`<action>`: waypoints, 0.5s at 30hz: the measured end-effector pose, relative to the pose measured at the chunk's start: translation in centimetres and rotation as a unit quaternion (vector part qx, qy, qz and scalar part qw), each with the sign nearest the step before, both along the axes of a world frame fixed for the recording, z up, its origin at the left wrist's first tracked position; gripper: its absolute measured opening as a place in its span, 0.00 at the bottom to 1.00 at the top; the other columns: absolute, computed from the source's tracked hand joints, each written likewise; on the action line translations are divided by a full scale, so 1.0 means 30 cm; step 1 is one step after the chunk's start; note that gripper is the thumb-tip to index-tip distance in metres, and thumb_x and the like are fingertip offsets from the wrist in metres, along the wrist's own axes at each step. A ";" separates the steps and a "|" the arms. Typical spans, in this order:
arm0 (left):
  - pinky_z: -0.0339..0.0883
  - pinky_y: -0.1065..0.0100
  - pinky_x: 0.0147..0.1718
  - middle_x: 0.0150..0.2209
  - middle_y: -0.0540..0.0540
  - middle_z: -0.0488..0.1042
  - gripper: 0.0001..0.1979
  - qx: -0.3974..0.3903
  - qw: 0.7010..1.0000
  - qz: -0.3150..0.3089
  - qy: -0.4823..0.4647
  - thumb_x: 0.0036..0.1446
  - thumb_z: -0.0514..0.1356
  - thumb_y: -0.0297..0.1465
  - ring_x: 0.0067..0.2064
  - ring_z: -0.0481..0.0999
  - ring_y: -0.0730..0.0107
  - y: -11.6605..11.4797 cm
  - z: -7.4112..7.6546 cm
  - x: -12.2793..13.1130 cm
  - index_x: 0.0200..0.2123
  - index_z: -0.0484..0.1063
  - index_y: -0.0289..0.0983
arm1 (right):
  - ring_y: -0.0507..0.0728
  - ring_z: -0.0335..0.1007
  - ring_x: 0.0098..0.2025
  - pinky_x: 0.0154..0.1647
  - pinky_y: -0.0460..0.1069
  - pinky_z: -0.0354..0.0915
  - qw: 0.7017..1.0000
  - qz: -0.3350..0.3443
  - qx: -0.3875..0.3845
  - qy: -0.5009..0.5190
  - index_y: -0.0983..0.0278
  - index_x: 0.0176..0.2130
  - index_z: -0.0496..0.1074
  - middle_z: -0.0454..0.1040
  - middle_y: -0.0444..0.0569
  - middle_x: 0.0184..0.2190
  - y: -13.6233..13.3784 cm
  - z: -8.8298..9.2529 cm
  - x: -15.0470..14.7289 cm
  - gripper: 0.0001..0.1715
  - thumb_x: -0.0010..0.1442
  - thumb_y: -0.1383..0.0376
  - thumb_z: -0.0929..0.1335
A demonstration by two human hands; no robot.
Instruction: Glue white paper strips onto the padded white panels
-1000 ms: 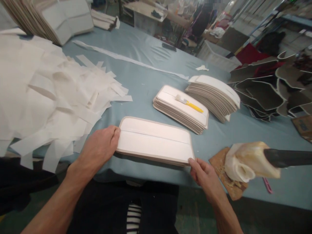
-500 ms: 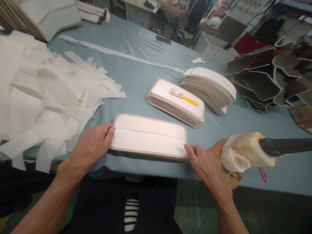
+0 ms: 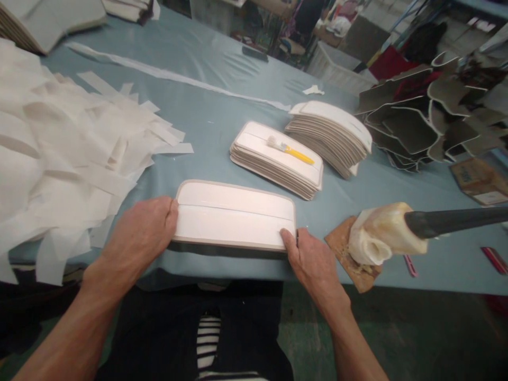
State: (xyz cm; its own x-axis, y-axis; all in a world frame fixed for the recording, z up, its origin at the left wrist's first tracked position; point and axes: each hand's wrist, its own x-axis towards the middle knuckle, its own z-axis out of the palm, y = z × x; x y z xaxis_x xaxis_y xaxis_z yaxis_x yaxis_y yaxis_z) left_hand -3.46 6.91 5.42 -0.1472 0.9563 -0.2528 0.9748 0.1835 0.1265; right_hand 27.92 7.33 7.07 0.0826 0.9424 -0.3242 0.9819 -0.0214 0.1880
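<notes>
Drawn nearer since the earlier frames, the white panel (image 3: 234, 214) now lies with its near long side at the front edge of the blue surface (image 3: 206, 116), lifted slightly over a dark shadow. The left grip (image 3: 138, 235) clasps the panel's left end with its fingers curled on it. The right grip (image 3: 311, 262), which has shifted up along the right end, pinches the near right corner with the thumb on top.

Left of the panel spreads a heap of white paper strips (image 3: 59, 159), near but apart. Behind the panel sits a stack of like panels (image 3: 273, 166) with a yellow-handled brush (image 3: 289, 152) on top, and a fanned stack (image 3: 333, 135) lies just beyond. Right of the panel, a glue-caked tool (image 3: 381, 233) rests on a brown board (image 3: 345, 254). Bare cloth lies open between the panel and the stack behind it. Farther behind the panel the room is cluttered.
</notes>
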 end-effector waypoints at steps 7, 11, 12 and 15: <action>0.71 0.45 0.54 0.38 0.36 0.77 0.23 0.029 0.998 0.010 -0.059 0.70 0.42 0.37 0.45 0.80 0.45 0.001 0.014 0.009 0.37 0.72 0.31 | 0.63 0.83 0.45 0.37 0.52 0.60 1.000 0.011 0.020 0.019 0.64 0.45 0.73 0.84 0.57 0.41 -0.004 -0.010 0.008 0.26 0.81 0.51 0.57; 0.71 0.56 0.51 0.40 0.37 0.80 0.20 0.042 0.995 0.026 -0.081 0.71 0.44 0.31 0.46 0.81 0.52 -0.021 0.026 0.021 0.36 0.73 0.34 | 0.64 0.83 0.40 0.34 0.53 0.61 0.999 0.032 0.019 0.009 0.63 0.44 0.75 0.83 0.57 0.36 -0.019 -0.053 0.088 0.26 0.81 0.53 0.56; 0.71 0.58 0.51 0.40 0.37 0.81 0.18 0.050 0.995 0.031 -0.086 0.71 0.46 0.30 0.46 0.81 0.53 -0.025 0.023 0.020 0.35 0.74 0.36 | 0.65 0.82 0.38 0.33 0.53 0.60 0.998 0.066 0.019 0.009 0.62 0.45 0.76 0.83 0.57 0.37 -0.018 -0.078 0.120 0.23 0.80 0.56 0.58; 0.71 0.60 0.48 0.39 0.40 0.83 0.18 0.084 0.989 0.047 -0.114 0.72 0.47 0.29 0.45 0.82 0.57 -0.041 0.002 0.007 0.34 0.75 0.38 | 0.65 0.81 0.34 0.30 0.55 0.62 0.974 0.214 0.053 0.057 0.57 0.56 0.78 0.83 0.58 0.44 0.004 -0.164 0.221 0.21 0.70 0.66 0.62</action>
State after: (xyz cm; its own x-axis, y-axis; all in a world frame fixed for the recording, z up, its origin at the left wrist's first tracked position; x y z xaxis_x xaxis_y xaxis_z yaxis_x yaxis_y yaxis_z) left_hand -3.24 5.66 5.48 -0.1955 0.9721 -0.1295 0.8966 0.2307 0.3779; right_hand 34.56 7.43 2.16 -0.3554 0.9116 -0.2063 0.9198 0.3804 0.0963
